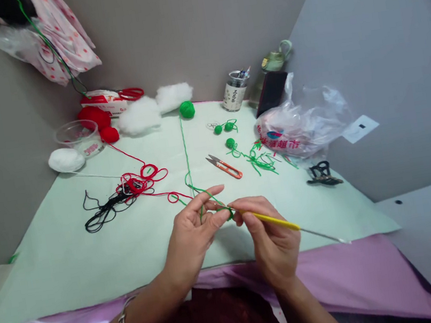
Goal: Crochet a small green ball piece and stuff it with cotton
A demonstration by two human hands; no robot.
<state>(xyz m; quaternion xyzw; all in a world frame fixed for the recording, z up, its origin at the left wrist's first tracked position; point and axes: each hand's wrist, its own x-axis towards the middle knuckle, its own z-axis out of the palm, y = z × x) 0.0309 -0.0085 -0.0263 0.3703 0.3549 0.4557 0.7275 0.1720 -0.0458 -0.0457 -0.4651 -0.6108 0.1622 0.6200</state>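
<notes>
1. In the head view, the left hand (188, 235) pinches the small green piece (230, 215) between thumb and a finger beneath, with the index finger raised and apart from them; how the lower fingers close is partly hidden.
2. The right hand (276, 244) has its thumb and fingers clamped on the yellow-handled hook (275, 221), its working end at the green piece, its far end slanting away to the right. Whether a loop sits on the hook's tip is too small to tell.
3. The green piece lies between the two hands, above the near part of the pale table cover (134, 265). Green yarn (185, 150) runs from there to the green ball (187, 109) at the back.
4. For good work here, I'd pinch close to the stitch being worked and let the raised index finger set a light, even pull. A small roll of the hook should catch the yarn without splitting its strands.
5. The red yarn (133, 183) tangles near the green feed, so that strand needs a free path. The orange-handled snips (224, 167) lie just beyond the hands, best left clear of the yarn.
</notes>
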